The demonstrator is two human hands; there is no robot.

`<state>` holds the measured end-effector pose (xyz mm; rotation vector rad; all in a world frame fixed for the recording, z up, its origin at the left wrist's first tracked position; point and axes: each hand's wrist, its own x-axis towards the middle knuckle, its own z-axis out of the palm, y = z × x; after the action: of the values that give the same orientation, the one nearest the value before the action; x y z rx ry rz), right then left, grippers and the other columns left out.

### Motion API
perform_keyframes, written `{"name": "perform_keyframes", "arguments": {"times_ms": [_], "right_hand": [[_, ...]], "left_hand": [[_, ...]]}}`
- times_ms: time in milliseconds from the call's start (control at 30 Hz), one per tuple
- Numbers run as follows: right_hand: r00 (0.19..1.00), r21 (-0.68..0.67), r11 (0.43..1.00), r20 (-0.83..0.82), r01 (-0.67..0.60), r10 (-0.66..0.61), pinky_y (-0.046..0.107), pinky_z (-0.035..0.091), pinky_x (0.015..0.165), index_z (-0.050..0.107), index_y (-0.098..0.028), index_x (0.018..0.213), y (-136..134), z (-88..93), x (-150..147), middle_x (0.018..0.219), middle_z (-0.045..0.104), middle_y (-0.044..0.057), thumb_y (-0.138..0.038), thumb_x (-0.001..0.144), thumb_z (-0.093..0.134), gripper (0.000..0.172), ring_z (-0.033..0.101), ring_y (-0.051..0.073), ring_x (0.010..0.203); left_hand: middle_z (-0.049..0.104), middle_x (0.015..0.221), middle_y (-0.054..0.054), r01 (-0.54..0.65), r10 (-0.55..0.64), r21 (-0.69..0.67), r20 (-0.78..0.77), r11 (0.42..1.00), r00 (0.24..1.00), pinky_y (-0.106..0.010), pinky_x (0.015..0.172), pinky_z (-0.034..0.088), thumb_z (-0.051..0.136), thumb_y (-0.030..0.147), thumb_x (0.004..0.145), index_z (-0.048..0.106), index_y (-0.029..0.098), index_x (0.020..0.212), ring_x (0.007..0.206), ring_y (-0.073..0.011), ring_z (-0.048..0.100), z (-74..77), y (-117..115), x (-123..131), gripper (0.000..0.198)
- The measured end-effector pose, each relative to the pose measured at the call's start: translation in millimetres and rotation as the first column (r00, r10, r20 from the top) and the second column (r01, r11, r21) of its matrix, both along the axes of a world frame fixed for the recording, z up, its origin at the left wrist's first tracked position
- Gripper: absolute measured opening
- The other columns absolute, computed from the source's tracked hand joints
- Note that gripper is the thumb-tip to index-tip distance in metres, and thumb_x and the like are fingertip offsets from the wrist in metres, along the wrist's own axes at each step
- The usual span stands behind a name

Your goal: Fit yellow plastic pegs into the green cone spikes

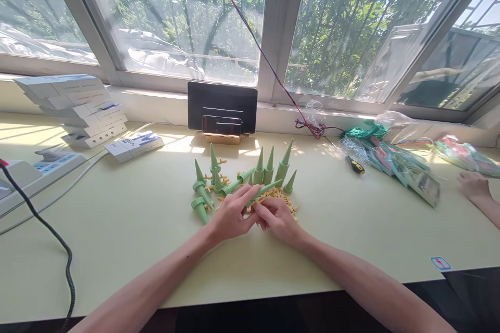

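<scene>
**Green cone held over a pile of small yellow pieces**

Both forearms are seen reaching in from the bottom edge, and the hands are brought close together in the middle of the pale counter (117, 218). One long green cone (264, 191) is held between them. It is tilted, with its point up and to the right. The left hand (231, 215) is closed on the cone's lower end, with the fingers curled around it. The right hand (279, 220) is closed too, just beside the left, but what is in its grip cannot be made out.

Small yellow pieces (282, 196) are spread on the counter under and behind the hands. More green cones (269, 167) are stood upright just behind the pile, and a few green cones (201, 202) are laid on their sides to the left.

Farther back, a dark tablet (222, 106) is leaned against the window sill, with a phone (221, 125) set in front of it. A stack of white boxes (78, 106) and a power strip (47, 164) are seen on the left. A screwdriver (354, 165) and clear bags (406, 169) of parts are laid on the right. Another person's hand (473, 185) is rested on the counter at the far right edge.
</scene>
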<state>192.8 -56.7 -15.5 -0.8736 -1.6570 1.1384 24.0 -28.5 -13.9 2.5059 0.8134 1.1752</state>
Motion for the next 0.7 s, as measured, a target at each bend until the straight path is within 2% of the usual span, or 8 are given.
{"name": "perform_keyframes", "arguments": {"times_ms": [100,233,400,567,700], "right_hand": [[0.998,0.060,0.998,0.057,0.028,-0.031,0.025,0.038,0.049,0.053,-0.018,0.057,-0.3,-1.0,0.5,0.048,0.051,-0.001,-0.037,0.096,0.050,0.044,0.047,0.011,0.046],[1.000,0.041,0.999,0.024,0.006,-0.007,0.025,0.039,0.049,0.055,-0.018,0.060,0.2,-2.2,0.2,0.050,0.052,-0.001,-0.039,0.097,0.048,0.043,0.048,0.011,0.046],[0.992,-0.117,0.991,-0.118,-0.068,0.054,0.026,0.041,0.048,0.060,-0.016,0.065,1.7,-0.3,0.9,0.053,0.055,0.000,-0.045,0.097,0.047,0.044,0.050,0.011,0.046],[0.954,-0.283,0.935,-0.269,-0.213,0.135,0.025,0.041,0.045,0.063,-0.014,0.070,5.1,-0.8,1.0,0.053,0.057,0.001,-0.042,0.094,0.048,0.040,0.049,0.011,0.044],[0.950,-0.274,0.937,-0.282,-0.214,0.135,0.024,0.040,0.044,0.063,-0.014,0.068,7.1,-4.1,0.5,0.053,0.057,0.001,-0.041,0.094,0.049,0.040,0.049,0.011,0.044]], "left_hand": [[0.055,0.090,-0.001,0.004,-0.004,0.023,-0.008,1.000,1.000,-0.018,0.045,0.039,0.057,0.015,0.083,0.047,0.022,0.133,0.050,-0.0046,0.038,0.3,-0.2,-0.2,0.051],[0.055,0.089,-0.001,-0.002,0.002,0.018,-0.008,1.000,1.000,-0.019,0.046,0.039,0.058,0.015,0.084,0.046,0.021,0.133,0.052,-0.0052,0.039,1.0,-1.2,0.5,0.051],[0.056,0.088,-0.002,0.007,-0.007,-0.002,0.005,1.000,1.000,-0.019,0.046,0.039,0.056,0.021,0.090,0.049,0.020,0.130,0.055,-0.0063,0.045,3.2,-2.4,1.4,0.040],[0.055,0.088,-0.002,-0.011,0.011,-0.017,0.004,1.000,1.000,-0.019,0.046,0.039,0.055,0.023,0.091,0.048,0.020,0.131,0.054,-0.0058,0.045,1.8,-1.5,0.3,0.041],[0.055,0.089,-0.002,-0.001,0.001,-0.024,-0.002,1.000,1.000,-0.019,0.046,0.039,0.056,0.021,0.090,0.048,0.020,0.130,0.055,-0.0060,0.044,1.8,-1.9,0.7,0.041]]}}
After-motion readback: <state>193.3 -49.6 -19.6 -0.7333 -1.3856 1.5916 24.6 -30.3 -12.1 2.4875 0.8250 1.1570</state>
